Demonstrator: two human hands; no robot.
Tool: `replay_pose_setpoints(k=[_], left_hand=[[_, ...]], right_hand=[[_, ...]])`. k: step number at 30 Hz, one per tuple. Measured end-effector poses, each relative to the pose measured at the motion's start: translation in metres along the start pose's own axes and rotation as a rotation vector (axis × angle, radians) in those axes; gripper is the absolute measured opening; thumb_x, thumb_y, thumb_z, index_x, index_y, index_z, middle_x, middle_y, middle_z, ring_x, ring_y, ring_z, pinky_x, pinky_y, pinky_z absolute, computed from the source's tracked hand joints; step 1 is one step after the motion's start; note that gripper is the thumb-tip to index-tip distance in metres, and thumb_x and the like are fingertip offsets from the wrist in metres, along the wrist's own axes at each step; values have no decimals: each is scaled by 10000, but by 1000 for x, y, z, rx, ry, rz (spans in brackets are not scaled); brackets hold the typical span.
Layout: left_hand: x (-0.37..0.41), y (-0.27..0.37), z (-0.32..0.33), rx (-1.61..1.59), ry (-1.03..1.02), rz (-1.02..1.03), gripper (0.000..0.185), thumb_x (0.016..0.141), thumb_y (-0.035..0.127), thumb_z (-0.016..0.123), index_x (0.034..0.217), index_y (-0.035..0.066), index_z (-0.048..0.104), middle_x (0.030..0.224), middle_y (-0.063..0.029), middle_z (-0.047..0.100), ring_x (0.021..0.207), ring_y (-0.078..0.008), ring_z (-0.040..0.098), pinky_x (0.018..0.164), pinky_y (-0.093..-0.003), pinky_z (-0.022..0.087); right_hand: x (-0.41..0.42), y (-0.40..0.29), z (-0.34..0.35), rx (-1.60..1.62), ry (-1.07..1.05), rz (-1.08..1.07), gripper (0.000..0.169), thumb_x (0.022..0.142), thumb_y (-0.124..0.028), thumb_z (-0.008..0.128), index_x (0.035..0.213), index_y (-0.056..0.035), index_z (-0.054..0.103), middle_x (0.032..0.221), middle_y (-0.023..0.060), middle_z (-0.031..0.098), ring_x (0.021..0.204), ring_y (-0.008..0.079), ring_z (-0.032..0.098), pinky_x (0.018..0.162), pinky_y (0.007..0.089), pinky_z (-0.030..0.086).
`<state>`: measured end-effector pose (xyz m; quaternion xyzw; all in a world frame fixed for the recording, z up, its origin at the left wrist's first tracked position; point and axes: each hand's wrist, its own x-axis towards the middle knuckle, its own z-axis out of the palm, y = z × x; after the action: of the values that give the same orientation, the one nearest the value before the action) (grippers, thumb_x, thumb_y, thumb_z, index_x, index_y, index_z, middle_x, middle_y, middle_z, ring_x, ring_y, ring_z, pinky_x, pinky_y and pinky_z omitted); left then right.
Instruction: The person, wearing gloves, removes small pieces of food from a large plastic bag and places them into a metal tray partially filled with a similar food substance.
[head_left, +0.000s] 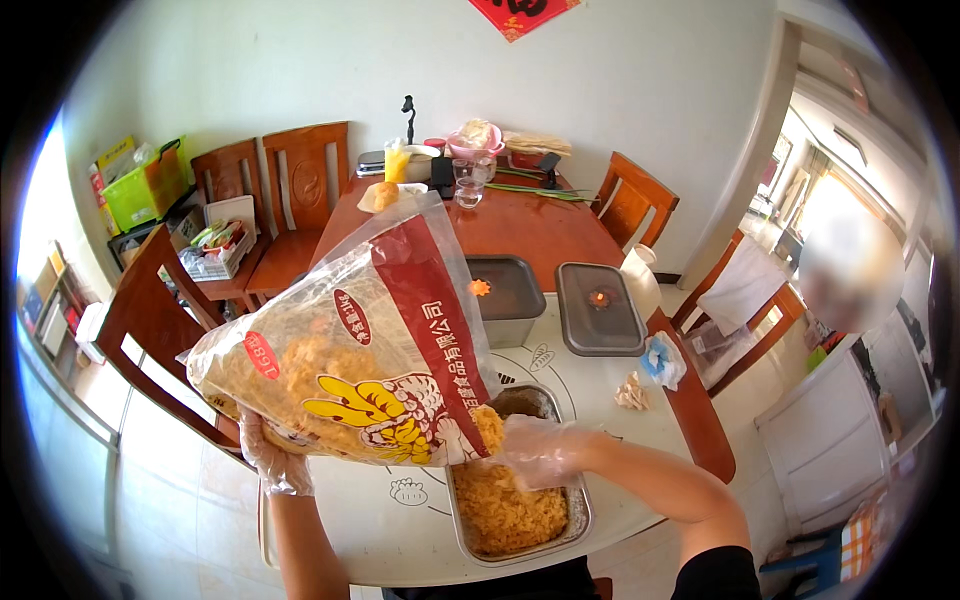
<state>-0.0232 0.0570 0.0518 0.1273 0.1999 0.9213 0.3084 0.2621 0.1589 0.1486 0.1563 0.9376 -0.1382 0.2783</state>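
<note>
My left hand (274, 457), in a clear plastic glove, grips a large clear plastic bag (330, 352) from below at its closed end. The bag is tilted, printed in maroon with a cartoon figure, and partly filled with golden fluffy flakes. Its lower right end hangs over a rectangular metal tray (581, 510), where the same flakes (510, 510) cover the near part. My right hand (544, 450), also gloved, is over the tray at the bag's end, beside a clump of flakes (487, 427). Its fingertips are blurred, so I cannot tell whether they hold anything.
Behind the tray stand a lidded metal container (510, 300) and a dark-lidded one (600, 307). Crumpled tissue (634, 391) and a blue-white wad (664, 360) lie right. Glasses (469, 191), a pink bowl (477, 139) and a bun (386, 195) sit farther back. Wooden chairs (307, 180) surround the table.
</note>
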Motion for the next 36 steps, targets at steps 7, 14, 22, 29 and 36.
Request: replay_pose_setpoints(k=[7,14,22,29,36], left_hand=[[1,-7,-1,-22,-72,-17,425,824,224,544,1151,-26,442,1087,-161,556,913,-266,597,745,-368,533],[0,-7,3,-20,-68,-23,426,833,234,536,1156,-25,437,1093,-158,551,911,-259,596,745,-359,531],[2,-7,0,-8,-50,-27,439,825,246,550,1151,-28,445,1086,-160,553,913,-254,594,743,-355,532],[2,-7,-1,-21,-42,-34,446,817,246,560,1146,-33,448,1087,-164,552,913,-260,594,748,-359,530],[2,-4,0,-45,-51,-38,442,827,241,546,1158,-31,438,1111,-166,542,948,-262,580,775,-365,519]], right_hand=[[-28,28,15,553,483,-24,289,692,-87,601,977,-47,571,826,167,586,767,301,560,703,336,444],[-20,33,23,603,691,-40,182,748,-78,569,929,-55,555,760,127,563,681,225,523,635,300,431],[-11,25,27,1365,418,234,306,815,-71,487,1115,-13,470,768,164,544,683,216,526,607,309,420],[-15,20,11,392,392,197,361,775,-99,512,1130,-40,480,824,215,550,733,332,521,631,369,425],[18,14,-3,450,313,79,311,780,-216,532,1044,-53,537,956,200,577,897,317,546,776,341,435]])
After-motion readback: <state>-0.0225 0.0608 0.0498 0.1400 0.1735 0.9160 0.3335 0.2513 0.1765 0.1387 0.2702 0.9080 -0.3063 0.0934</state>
